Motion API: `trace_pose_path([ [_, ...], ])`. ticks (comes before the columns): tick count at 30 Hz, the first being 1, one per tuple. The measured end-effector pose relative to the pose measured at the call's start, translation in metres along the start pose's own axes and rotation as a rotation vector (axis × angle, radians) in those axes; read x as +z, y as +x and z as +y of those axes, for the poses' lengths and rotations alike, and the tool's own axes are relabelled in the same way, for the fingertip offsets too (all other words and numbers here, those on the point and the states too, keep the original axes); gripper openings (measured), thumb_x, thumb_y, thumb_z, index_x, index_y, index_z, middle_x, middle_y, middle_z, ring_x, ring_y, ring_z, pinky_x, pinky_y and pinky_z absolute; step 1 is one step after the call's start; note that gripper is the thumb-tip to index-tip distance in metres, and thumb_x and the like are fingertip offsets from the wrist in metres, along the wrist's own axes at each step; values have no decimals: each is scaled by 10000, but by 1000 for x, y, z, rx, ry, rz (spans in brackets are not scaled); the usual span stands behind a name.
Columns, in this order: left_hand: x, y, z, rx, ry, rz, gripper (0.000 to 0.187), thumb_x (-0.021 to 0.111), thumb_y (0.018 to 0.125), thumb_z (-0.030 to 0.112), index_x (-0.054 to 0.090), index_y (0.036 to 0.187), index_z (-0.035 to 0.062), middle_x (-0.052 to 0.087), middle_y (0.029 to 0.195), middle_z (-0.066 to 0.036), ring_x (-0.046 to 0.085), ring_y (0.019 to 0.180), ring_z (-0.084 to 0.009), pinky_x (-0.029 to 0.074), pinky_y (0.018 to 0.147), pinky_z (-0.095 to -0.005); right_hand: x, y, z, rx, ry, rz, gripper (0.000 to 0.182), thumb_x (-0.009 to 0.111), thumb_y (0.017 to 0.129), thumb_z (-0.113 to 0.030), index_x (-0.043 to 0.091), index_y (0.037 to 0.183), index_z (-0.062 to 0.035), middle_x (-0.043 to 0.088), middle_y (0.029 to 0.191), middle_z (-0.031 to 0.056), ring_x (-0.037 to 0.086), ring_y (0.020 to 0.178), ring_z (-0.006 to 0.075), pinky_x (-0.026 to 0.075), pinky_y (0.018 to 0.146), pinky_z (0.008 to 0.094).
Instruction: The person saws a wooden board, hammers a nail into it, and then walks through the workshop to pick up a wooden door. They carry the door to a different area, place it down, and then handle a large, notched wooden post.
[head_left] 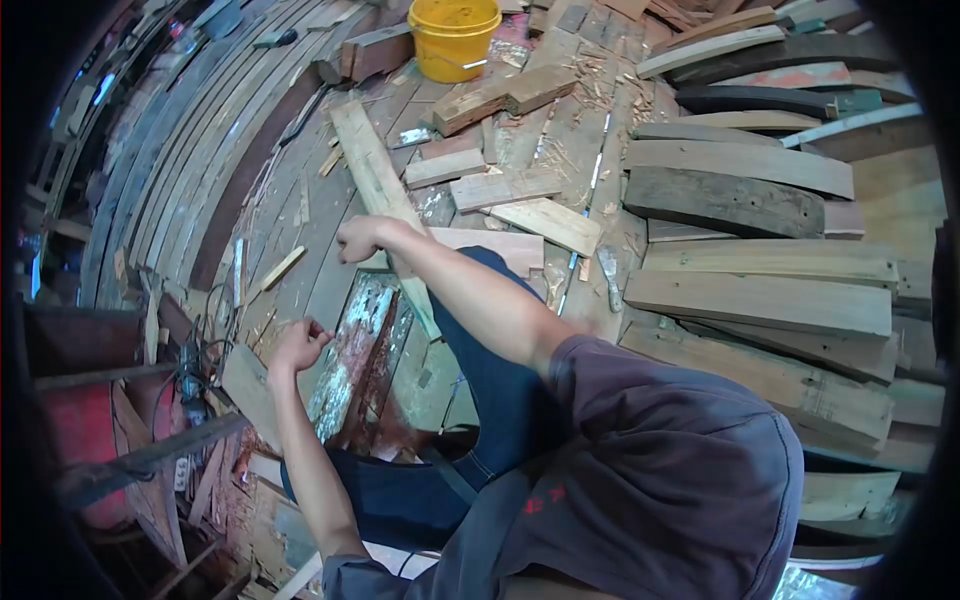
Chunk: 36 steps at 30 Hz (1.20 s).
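My right hand (362, 238) is closed in a fist, fingers curled down at the left edge of a long pale plank (372, 160). The plank slants across the floor and passes under my right forearm. Lower left, my left hand (298, 346) is raised with its fingers bent inward beside a timber with flaking white paint (352, 350). Whatever either hand may hold is hidden or too small to make out. A reddish, stained timber surface lies to the right of the flaking paint, near my knees.
Curved wooden pieces (760, 300) are stacked along the right. A yellow bucket (455, 40) stands at the far end, near timber offcuts (505, 188) and wood shavings. A scraper-like tool (609, 275) lies on the floor. A corded power tool (188, 370) rests at left by a metal bar (150, 460).
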<state>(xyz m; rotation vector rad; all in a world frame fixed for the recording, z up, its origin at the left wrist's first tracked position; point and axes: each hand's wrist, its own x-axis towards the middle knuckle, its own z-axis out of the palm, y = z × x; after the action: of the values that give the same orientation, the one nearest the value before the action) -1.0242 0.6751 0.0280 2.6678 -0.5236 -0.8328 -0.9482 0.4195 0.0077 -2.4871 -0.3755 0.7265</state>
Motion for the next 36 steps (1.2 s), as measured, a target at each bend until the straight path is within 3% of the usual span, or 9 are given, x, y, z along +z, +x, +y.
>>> trace_pose_path([
  [2,2,2,-3,17,-26,-23,404,677,845,391,657,962,5,685,971,-192,651,950,-333,495,851,-422,7,4,4,-32,-3,52,397,589,772,-334,703,879,30,699,835,185,671,776,317,522,669,406],
  [6,5,4,-5,48,-31,13,385,695,844,361,645,955,-4,686,937,-195,661,905,-333,502,810,-409,9,8,5,-23,-19,16,367,578,756,-289,704,885,30,700,849,186,670,790,319,519,674,409],
  [12,-1,-2,7,-31,-10,-30,410,672,850,398,672,981,10,690,978,-187,657,960,-322,497,859,-409,8,4,-4,-35,-70,-2,384,598,772,-324,710,891,23,704,862,185,677,814,322,529,711,406],
  [13,-1,-1,6,-38,-14,-37,411,672,850,400,672,984,12,689,982,-184,656,963,-321,497,861,-408,10,7,-3,-31,-38,-18,385,610,777,-349,707,904,2,688,929,229,662,898,368,516,796,440],
  [17,-1,-2,1,-51,-12,-39,409,669,853,401,667,1003,20,687,1001,-177,653,975,-318,495,866,-406,12,12,-1,-28,-36,-33,397,614,779,-358,707,893,10,688,930,231,665,892,362,524,799,431],
  [21,-3,-3,4,-65,-14,-51,405,667,856,400,666,1011,25,685,1019,-176,649,991,-315,494,873,-407,16,16,3,-47,-40,-25,404,634,783,-363,704,899,17,689,936,228,675,863,350,535,757,430],
  [24,-3,-3,3,-60,-42,-44,405,666,858,397,666,1005,19,686,1014,-180,650,990,-315,494,874,-404,21,20,8,-96,-19,12,385,568,747,-313,687,813,47,683,759,169,656,705,311,511,636,409],
  [28,1,-2,-4,-10,-72,23,427,702,823,387,659,955,-17,686,950,-213,663,933,-341,511,828,-416,16,9,-1,-58,12,2,374,573,737,-301,694,832,40,690,786,179,665,733,314,518,658,405],
  [36,5,3,-15,-52,107,-138,319,659,811,313,658,890,3,674,942,-229,656,920,-347,511,797,-419,7,-5,-16,-39,-12,-41,388,558,748,-298,702,885,35,698,870,207,677,829,338,526,733,417],
])
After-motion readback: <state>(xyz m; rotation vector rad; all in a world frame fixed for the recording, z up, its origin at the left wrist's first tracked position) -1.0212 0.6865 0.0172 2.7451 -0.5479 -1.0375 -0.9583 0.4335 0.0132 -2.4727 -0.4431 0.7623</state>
